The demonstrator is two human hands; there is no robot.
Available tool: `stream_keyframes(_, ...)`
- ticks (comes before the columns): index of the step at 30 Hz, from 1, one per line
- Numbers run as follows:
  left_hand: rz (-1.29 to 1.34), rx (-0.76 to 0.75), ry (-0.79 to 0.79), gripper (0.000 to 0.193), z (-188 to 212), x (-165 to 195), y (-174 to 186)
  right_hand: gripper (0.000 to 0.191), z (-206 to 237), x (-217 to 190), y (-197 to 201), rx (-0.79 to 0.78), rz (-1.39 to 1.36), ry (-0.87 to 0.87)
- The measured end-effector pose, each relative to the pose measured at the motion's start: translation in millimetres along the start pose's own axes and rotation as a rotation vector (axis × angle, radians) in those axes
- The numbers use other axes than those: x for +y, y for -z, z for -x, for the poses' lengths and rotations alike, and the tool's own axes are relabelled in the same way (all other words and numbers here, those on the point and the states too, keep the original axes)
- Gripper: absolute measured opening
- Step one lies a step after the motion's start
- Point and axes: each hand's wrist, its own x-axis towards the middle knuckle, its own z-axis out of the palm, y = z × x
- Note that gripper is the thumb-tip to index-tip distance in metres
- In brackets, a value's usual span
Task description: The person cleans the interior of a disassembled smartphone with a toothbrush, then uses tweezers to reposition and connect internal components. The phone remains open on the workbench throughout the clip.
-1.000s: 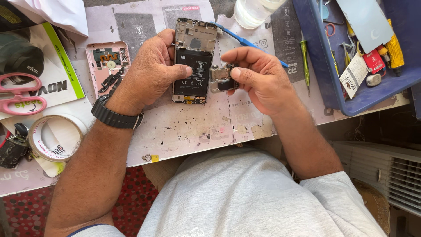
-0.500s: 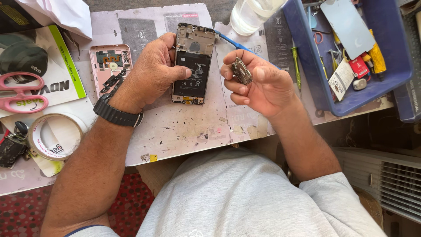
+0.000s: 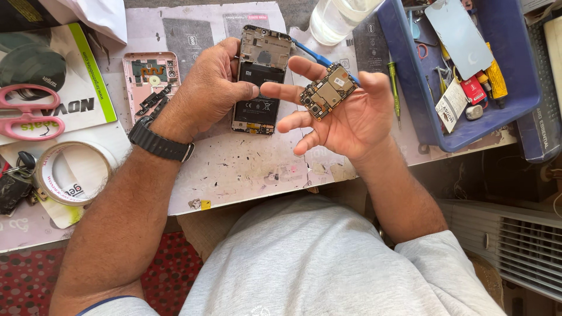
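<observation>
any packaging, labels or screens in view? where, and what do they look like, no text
Booklet: far left on the bench, flat, white with a green edge and dark circles.
Tape roll: left, near edge, round, printed beige band.
Tag: in the blue tray, small, white.
Glass panel: in the tray, pale blue rectangle.

Left hand [image 3: 208,88] grips opened phone [image 3: 260,79]; right hand [image 3: 345,114] cradles circuit board [image 3: 328,92].

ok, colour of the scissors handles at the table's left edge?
Pink. The scissors lie left of the left hand, clearest in the head view.
</observation>
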Motion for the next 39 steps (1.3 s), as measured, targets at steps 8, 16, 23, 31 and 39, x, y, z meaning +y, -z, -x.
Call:
stream_keyframes(8,-0.033,0.023,0.005,0.047,3,0,0,0.069,-1,10,4,0.190,0.103,0.003)
stream_keyframes(16,0.008,0.001,-0.013,0.046,2,1,0,0.066,1,20,4,0.370,0.481,0.185)
stream_keyframes(23,-0.007,0.017,-0.001,0.045,3,-3,0,0.042,2,21,-2,0.568,0.722,0.204)
stream_keyframes(31,0.042,0.005,-0.014,0.035,-5,-4,3,0.026,-9,-4,-12,0.586,0.831,0.334)
stream_keyframes(39,-0.018,0.041,0.011,0.038,-4,-3,4,0.027,-28,-11,-15,0.650,1.192,0.357)
